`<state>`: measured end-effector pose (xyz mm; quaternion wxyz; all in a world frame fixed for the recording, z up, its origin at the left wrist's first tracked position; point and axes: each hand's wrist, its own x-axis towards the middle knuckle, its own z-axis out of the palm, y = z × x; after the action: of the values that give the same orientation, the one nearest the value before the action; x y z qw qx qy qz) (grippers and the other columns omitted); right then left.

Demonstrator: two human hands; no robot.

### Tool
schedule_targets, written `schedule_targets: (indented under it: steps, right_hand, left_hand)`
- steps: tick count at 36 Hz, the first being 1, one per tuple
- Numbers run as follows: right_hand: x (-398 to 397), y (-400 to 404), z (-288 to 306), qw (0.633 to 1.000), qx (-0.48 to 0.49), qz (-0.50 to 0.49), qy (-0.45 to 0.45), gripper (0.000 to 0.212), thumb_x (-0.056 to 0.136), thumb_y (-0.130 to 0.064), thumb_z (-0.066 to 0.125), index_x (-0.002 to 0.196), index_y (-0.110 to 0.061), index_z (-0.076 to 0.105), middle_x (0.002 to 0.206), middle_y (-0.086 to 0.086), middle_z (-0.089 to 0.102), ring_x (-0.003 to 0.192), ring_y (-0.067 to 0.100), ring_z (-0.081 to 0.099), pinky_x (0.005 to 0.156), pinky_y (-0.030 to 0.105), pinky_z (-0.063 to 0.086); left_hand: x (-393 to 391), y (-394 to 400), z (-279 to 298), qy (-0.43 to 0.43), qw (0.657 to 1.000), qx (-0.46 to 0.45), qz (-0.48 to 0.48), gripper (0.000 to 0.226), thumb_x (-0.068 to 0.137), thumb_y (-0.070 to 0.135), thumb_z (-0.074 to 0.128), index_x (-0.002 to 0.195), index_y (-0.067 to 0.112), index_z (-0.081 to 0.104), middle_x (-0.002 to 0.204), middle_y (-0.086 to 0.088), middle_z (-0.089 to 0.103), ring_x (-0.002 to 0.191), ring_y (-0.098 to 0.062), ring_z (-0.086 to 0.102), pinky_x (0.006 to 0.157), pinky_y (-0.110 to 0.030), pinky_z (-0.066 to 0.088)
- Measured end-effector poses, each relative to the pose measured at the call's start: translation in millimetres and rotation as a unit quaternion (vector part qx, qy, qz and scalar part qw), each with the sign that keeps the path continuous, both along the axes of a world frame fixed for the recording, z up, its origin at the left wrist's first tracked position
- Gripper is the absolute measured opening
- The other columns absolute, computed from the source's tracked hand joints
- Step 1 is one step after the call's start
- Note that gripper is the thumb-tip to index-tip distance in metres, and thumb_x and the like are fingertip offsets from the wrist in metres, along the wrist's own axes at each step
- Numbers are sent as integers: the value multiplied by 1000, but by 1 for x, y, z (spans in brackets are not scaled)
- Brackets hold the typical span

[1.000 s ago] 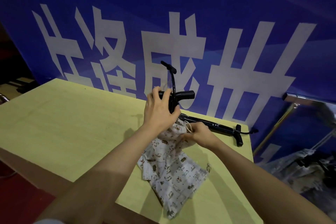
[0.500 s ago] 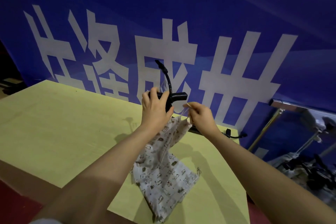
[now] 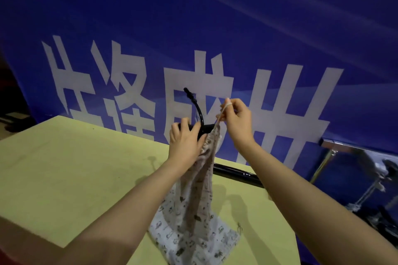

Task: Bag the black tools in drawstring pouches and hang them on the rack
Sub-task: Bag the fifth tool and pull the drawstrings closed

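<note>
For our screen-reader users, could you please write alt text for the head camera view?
A left hand grips a black tool at the mouth of a patterned pouch, while the right hand pulls its drawstring upward. Below is a yellow table against a blue banner.

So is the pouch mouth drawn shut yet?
Nearly: the pouch is gathered under the left hand while the right hand pulls its cord.
</note>
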<state>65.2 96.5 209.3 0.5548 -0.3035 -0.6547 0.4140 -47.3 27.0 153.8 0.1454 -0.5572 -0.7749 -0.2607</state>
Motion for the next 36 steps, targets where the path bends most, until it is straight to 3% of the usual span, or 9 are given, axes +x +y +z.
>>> schedule_targets:
  steps: [3, 5, 11, 20, 22, 25, 29, 33, 36]
  right_hand:
    - [-6, 1, 10, 997, -51, 30, 41, 24, 101, -21, 43, 94, -3, 58, 77, 4, 59, 64, 12, 65, 72, 31, 58]
    - [-7, -1, 15, 994, -72, 42, 64, 24, 101, -19, 42, 98, -2, 58, 76, 5, 58, 58, 11, 62, 65, 26, 56]
    - [-11, -4, 20, 998, -35, 17, 55, 22, 100, -23, 45, 94, -9, 61, 66, 2, 54, 52, 7, 53, 58, 24, 51]
    - [-22, -9, 32, 995, -33, 78, 49, 20, 100, -20, 45, 96, -7, 60, 73, 2, 58, 55, 8, 56, 58, 19, 53]
    - [-24, -8, 32, 995, -36, 80, 45, 20, 100, -19, 45, 97, -6, 60, 73, 1, 59, 53, 4, 56, 57, 18, 53]
    - [-25, -8, 30, 995, -35, 81, 41, 21, 99, -18, 45, 99, -4, 60, 74, 2, 59, 53, 3, 56, 57, 18, 52]
    - [-24, -7, 29, 996, -29, 81, 20, 21, 99, -17, 46, 98, -4, 61, 75, 2, 59, 55, 4, 55, 58, 18, 52]
    - [-23, -7, 29, 997, -9, 70, -2, 21, 99, -17, 47, 98, -3, 63, 71, 2, 59, 54, 3, 53, 56, 16, 50]
    - [-20, -6, 29, 998, 0, 61, 7, 19, 98, -17, 48, 94, -6, 63, 68, 2, 56, 53, 4, 50, 53, 17, 47]
  left_hand:
    - [-2, 2, -5, -13, 1000, -6, 8, 36, 101, 34, 32, 131, 18, 43, 126, -9, 36, 108, -29, 34, 90, -36, 33]
    - [-5, 3, -7, -14, 1000, -8, 16, 36, 99, 26, 34, 134, 17, 41, 127, -10, 37, 108, -29, 36, 90, -36, 34]
    - [-17, 8, -1, 13, 998, -48, 26, 27, 97, 19, 45, 121, 10, 53, 124, -10, 41, 114, -30, 41, 92, -38, 39]
    - [-23, 9, -7, -61, 996, -55, -20, 26, 96, 21, 48, 119, 10, 42, 120, -11, 45, 102, -30, 54, 65, -31, 38]
    - [-23, 10, -10, -69, 995, -60, -30, 27, 97, 27, 44, 117, 9, 46, 118, -11, 48, 106, -30, 52, 71, -34, 41]
    - [-26, 14, -13, -107, 991, -63, -50, 33, 98, 30, 38, 116, 6, 53, 118, -11, 53, 115, -32, 45, 93, -39, 40]
    - [-19, 15, -2, -212, 963, -40, -161, 38, 95, 24, 46, 132, 14, 45, 132, -4, 48, 127, -23, 35, 105, -34, 31]
    - [-4, 22, 13, -287, 929, -35, -229, 30, 95, 30, 48, 125, 27, 48, 125, -3, 52, 118, -20, 38, 93, -34, 35]
    - [1, 28, 16, -317, 920, -42, -229, 15, 97, 41, 42, 104, 30, 49, 96, -8, 56, 95, -26, 51, 72, -37, 44]
